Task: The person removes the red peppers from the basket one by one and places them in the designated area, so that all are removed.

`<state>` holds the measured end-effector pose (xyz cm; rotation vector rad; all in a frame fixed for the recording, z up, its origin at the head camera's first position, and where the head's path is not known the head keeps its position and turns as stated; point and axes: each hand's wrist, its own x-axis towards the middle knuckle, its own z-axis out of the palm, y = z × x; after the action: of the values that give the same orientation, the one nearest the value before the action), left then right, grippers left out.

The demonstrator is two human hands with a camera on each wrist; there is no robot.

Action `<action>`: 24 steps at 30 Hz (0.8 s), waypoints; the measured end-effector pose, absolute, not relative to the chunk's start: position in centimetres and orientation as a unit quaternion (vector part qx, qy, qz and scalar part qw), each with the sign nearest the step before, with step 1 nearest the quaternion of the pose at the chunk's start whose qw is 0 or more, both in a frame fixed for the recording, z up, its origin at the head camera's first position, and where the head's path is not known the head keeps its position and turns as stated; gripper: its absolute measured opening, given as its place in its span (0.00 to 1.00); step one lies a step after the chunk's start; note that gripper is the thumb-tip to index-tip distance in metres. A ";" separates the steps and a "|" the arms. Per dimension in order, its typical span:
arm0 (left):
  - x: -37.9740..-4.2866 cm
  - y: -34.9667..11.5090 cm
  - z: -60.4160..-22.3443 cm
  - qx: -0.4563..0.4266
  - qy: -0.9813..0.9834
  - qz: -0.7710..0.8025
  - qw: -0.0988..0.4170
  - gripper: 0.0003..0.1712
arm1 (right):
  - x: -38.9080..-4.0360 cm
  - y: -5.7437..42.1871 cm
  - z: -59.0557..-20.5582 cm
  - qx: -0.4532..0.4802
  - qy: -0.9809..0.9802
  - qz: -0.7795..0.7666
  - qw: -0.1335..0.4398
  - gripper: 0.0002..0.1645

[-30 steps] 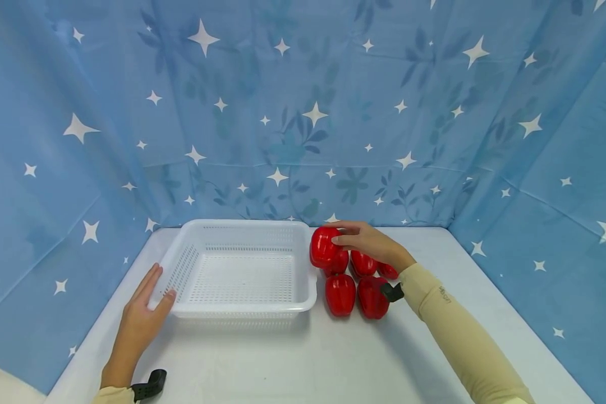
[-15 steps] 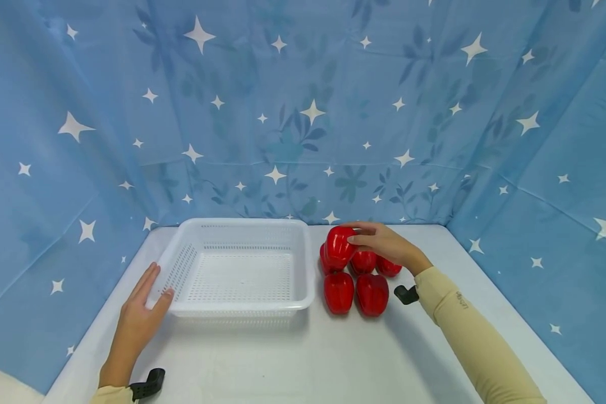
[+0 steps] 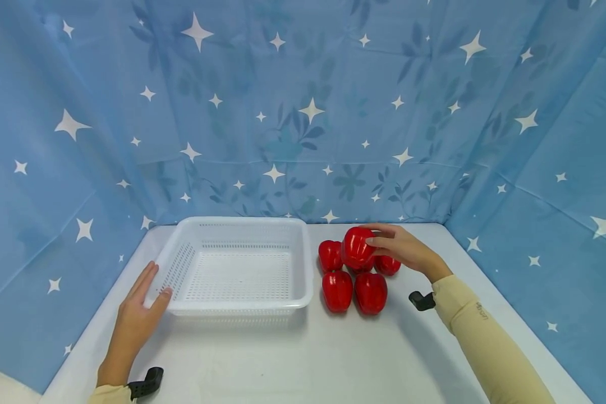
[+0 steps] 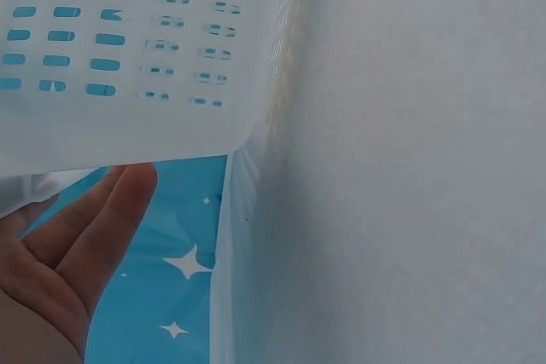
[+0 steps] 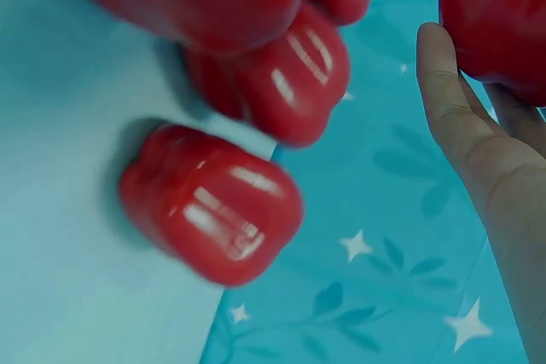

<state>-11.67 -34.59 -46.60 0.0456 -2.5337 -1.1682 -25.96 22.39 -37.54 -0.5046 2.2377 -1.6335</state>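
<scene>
My right hand [image 3: 401,247] holds a glossy red bell pepper [image 3: 357,247] up over the other peppers, with thumb and fingers around its right side. In the right wrist view part of that held pepper [image 5: 499,23] shows at the upper right, against the fingers. Below and about it several red bell peppers sit on the table, among them a front left one [image 3: 337,292] and a front right one [image 3: 371,293]. At the near left corner of the white plastic basket [image 3: 242,306], my left hand [image 3: 138,317] rests against the rim with fingers extended.
The basket's slotted floor [image 3: 239,278] shows bare. A white cloth-covered table [image 3: 283,359] lies under everything. Blue curtains with white stars [image 3: 293,112] rise right behind the basket and peppers and along both sides.
My right hand has moved rightward with the held pepper, from beside the basket's right rim to over the middle back pepper. The left hand stays on the basket.
</scene>
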 end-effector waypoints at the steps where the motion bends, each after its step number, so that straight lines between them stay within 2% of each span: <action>1: -11.7 -34.6 -46.6 0.015 -0.894 -0.412 0.175 0.42 | -25.8 22.8 -37.6 -0.175 0.785 -0.573 0.157 0.44; 15: -11.9 -34.6 -46.6 0.006 -0.894 -0.412 0.178 0.41 | -23.2 28.7 -39.3 -0.144 0.780 -0.598 0.119 0.40; 24: -11.8 -34.7 -46.7 0.008 -0.892 -0.415 0.179 0.41 | -21.7 31.8 -40.5 -0.116 0.779 -0.606 0.114 0.37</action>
<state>-11.78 -34.74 -46.72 0.0219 -2.5209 -1.1746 -21.74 31.83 -40.53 -0.3400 2.2841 -1.7754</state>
